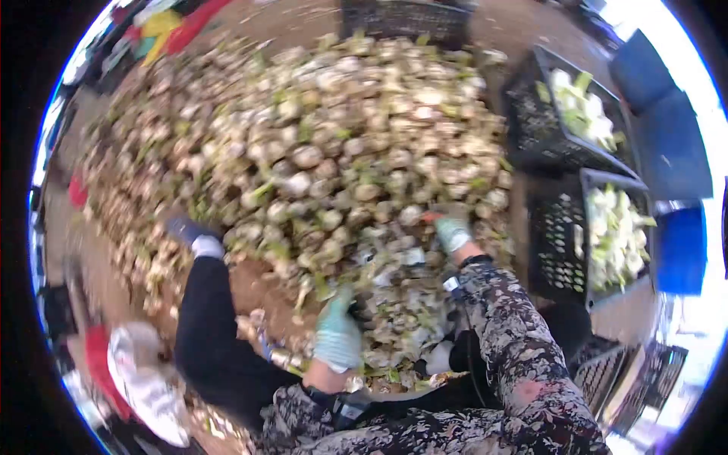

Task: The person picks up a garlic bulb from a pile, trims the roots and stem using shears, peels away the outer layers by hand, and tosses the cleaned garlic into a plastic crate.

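Cream-white round bulbs [307, 157] lay loosely heaped beyond my pale-green-gloved right hand [452, 232] and matching left hand [338, 331]; I couldn't tell whether either gripped anything; tugging low could have started a slide.

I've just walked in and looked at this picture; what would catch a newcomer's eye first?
Probably the huge heap of pale bulbs spread over the ground, filling the middle and top. Then the two gloved hands: the left hand low at the heap's near edge, the right hand farther up it, below a floral sleeve. On the right, black crates of whiter, green-tipped produce stand out.
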A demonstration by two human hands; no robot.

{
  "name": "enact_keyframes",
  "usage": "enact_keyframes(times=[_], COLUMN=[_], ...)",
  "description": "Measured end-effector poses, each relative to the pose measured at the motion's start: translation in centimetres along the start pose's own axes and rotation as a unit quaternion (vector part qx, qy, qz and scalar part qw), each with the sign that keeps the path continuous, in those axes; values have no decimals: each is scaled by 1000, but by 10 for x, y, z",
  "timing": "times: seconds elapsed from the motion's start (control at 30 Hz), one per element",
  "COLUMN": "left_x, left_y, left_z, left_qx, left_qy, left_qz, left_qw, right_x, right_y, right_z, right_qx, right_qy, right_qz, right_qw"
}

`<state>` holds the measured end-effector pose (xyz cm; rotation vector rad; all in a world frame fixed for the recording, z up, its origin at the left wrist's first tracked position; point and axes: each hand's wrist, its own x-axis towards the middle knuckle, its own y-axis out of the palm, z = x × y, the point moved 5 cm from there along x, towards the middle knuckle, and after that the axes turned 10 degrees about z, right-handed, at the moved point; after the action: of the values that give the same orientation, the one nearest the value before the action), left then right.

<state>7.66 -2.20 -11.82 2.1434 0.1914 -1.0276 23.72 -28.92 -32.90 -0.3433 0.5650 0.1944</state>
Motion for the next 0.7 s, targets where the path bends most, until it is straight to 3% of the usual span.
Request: enact_keyframes(times=[0.03,0.07,0.1,0.13,0.17,0.2,0.23,0.27,0.33,0.4,0.47,0.5,0.53,0.57,0.6,0.63,0.67,0.7], left_x=[2,3,3,1,-8,-15,-12,-22,-39,-67,-77,-72,-76,-80,-82,-87,-97,-100], left_y=[4,10,17,26,44,55,50,67,71,96,98,95,88,88,96,95,103,105], left_z=[1,3,5,8,12,16,23,26,25,21,26,31,32,28,18,12,11,7], left_qx=[25,49,80,110,83,58,43,-20,-66,-17,27,36,46,119,223,362,348,487], left_qy=[22,41,16,-4,-34,-61,-106,-112,-114,-99,-84,-64,-40,27,144,272,291,420], left_qz=[3,14,31,45,49,44,139,155,187,212,228,293,353,221,278,164,189,154], left_qw=[999,998,996,993,995,995,984,981,974,972,970,953,934,968,923,876,871,750], right_x=[-5,-75,-110,-126,-164,-192,-210,-245,-268,-290,-310,-317,-324,-319,-317,-319,-317,-310], right_y=[-10,-4,-8,-9,-11,-8,-2,-7,-9,-21,-25,-28,-27,-26,-16,-4,10,21], right_z=[-6,90,127,150,174,191,193,220,218,222,223,223,223,208,189,171,146,125], right_qx=[86,-204,-79,-132,-190,-167,-64,-92,-103,-70,-127,-88,-45,179,387,485,571,425], right_qy=[-27,-239,-107,-40,-225,-206,-253,-325,-350,-391,-416,-449,-480,-354,-195,-169,-136,-177], right_qz=[13,29,27,39,46,55,104,123,122,110,111,75,44,75,115,169,220,231], right_qw=[996,949,991,990,954,963,960,933,923,911,894,886,875,915,894,841,779,857])
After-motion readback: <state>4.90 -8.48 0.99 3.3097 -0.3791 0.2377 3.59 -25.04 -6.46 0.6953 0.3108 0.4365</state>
